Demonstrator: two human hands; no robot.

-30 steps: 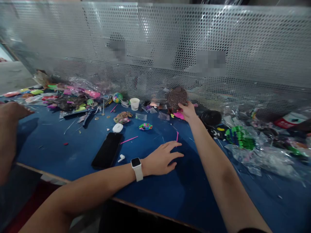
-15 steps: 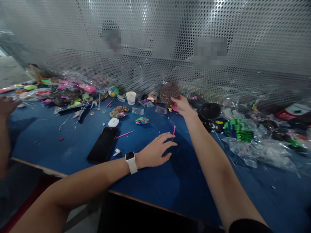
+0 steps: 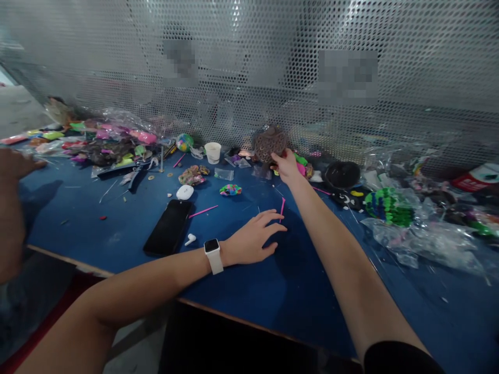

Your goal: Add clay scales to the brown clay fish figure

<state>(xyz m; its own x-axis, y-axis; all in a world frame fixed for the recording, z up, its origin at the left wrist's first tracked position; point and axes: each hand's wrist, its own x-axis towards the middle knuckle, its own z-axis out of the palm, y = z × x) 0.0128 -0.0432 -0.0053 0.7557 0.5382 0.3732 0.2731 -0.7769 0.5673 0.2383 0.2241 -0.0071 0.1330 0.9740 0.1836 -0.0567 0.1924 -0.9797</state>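
Observation:
My right hand (image 3: 287, 165) reaches to the back of the blue table, its fingers closed on the lower right edge of a brown, rough-patterned clay-like piece (image 3: 268, 143). That piece stands close to the perforated metal screen. Just right of the hand lies a pink and green lump (image 3: 301, 165), partly covered by it. My left hand (image 3: 251, 240), with a white watch (image 3: 213, 255) at its wrist, rests low over the table with fingers spread and holds nothing. Beside its fingertips is a thin pink plastic tool (image 3: 282, 209).
A phone (image 3: 168, 227), an earbud (image 3: 190, 239) and a white case (image 3: 185, 192) lie left of my left hand. A white cup (image 3: 212, 152) and a multicoloured piece (image 3: 231, 190) stand further back. Black-handled pliers (image 3: 134, 174) lie left. Another person's hand (image 3: 19, 162) is at far left.
My right hand and the brown piece have shifted slightly left, uncovering more of the pink and green lump. My left hand stays where it was. The camera view has tilted a little.

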